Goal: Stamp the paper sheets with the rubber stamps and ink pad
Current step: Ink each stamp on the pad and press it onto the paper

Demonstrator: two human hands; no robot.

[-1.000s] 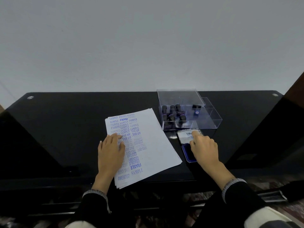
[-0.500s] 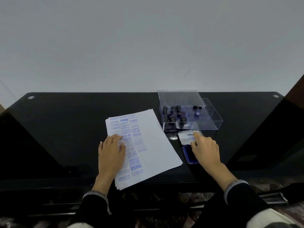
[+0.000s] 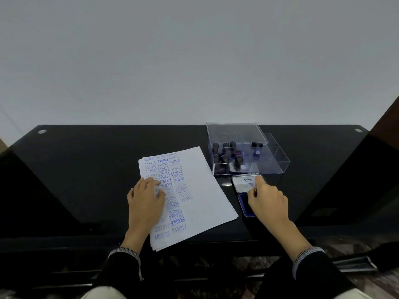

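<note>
1. Table: glossy black top, far edge against a pale wall.
2. Paper sheets: white stack lying near the front edge, about mid-width, turned at an angle. The top sheet bears blue stampings, among them SAMPLE, FRAGILE, AIR MAIL, AMENDED.
3. Left hand: palm down on the stack's left side, fingers extended and loosely spread, gripping nothing.
4. Ink pad: open blue case just right of the stack; its white-labelled lid lies toward the far edge.
5. Right hand: over the pad, fingers curled, forefinger tip on the lid. Whether a stamp is held cannot be told.
6. Clear box: right of centre toward the far edge, transparent cover askew on top, dark-handled rubber stamps in its left compartment.
</note>
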